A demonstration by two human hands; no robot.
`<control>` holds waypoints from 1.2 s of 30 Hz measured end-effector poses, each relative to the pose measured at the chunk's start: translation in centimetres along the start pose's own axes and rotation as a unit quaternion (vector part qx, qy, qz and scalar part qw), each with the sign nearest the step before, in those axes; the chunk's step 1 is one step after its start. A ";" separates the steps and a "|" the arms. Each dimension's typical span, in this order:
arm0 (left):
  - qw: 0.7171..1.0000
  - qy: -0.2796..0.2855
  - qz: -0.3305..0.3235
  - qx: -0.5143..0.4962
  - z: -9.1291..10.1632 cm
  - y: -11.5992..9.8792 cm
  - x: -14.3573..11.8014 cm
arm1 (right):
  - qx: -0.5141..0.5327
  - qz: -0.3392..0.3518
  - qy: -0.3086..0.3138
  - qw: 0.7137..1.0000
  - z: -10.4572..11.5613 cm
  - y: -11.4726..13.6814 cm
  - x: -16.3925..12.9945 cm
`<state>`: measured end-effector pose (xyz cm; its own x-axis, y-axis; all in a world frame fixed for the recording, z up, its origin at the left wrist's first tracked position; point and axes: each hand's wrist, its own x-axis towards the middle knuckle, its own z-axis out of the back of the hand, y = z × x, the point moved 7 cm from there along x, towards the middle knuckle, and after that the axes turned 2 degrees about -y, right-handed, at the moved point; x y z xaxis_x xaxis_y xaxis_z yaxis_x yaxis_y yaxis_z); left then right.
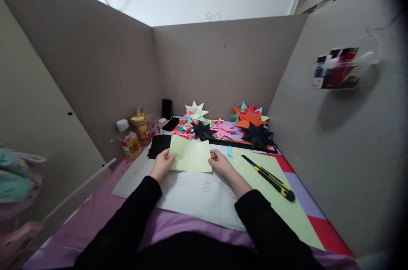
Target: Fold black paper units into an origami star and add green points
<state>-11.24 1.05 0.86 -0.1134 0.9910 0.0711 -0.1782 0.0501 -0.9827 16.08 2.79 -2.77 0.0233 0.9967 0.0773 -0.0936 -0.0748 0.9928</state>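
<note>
A pale green sheet of paper point(190, 154) is held level in front of me, over a white mat point(194, 191) printed with numbers. My left hand point(162, 164) pinches its left edge, thumb on top. On the other side, my right hand point(219, 162) grips the right edge with curled fingers. Right of that hand, a yellow and black utility knife point(270, 178) lies on a larger pale green sheet point(299, 215). Black paper point(159, 144) lies just beyond my left hand.
Folded paper stars, among them an orange one point(250, 118), a black one point(259, 136) and a pink one point(224, 129), line the back. A glue bottle point(130, 140) and a jar point(140, 127) stand at the left. Grey partitions point(223, 66) enclose the table.
</note>
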 end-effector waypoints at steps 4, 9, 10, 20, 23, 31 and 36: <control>0.997 0.029 -0.064 -0.022 0.6 -1.8 -1.0 | 0.082 0.026 -0.025 0.996 0.1 0.8 0.6; 0.995 0.046 -0.063 -0.062 0.9 -1.3 -1.7 | 0.150 0.057 -0.014 0.987 -0.5 2.5 0.2; 0.995 0.049 -0.056 -0.067 0.8 -1.0 -1.7 | 0.155 0.060 -0.011 0.986 -0.6 2.7 0.1; 0.993 0.057 -0.017 -0.098 0.0 0.2 -1.5 | 0.162 0.039 0.052 0.985 -1.9 2.1 -0.2; 0.993 0.053 -0.011 -0.104 0.1 0.1 -1.6 | 0.165 0.045 0.051 0.984 -1.8 2.3 -0.2; 0.993 0.042 -0.018 -0.107 -0.1 -0.1 -1.7 | 0.159 0.045 0.064 0.984 -2.4 2.0 -0.3; 0.993 0.035 -0.014 -0.113 -0.1 -0.5 -1.8 | 0.143 0.063 0.044 0.987 -1.6 3.1 -0.5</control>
<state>-10.91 -0.73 1.19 -0.0426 0.9946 0.0947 0.0440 0.0966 -0.9944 14.17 2.14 0.12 -0.0586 0.9766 0.2068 0.1940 -0.1921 0.9620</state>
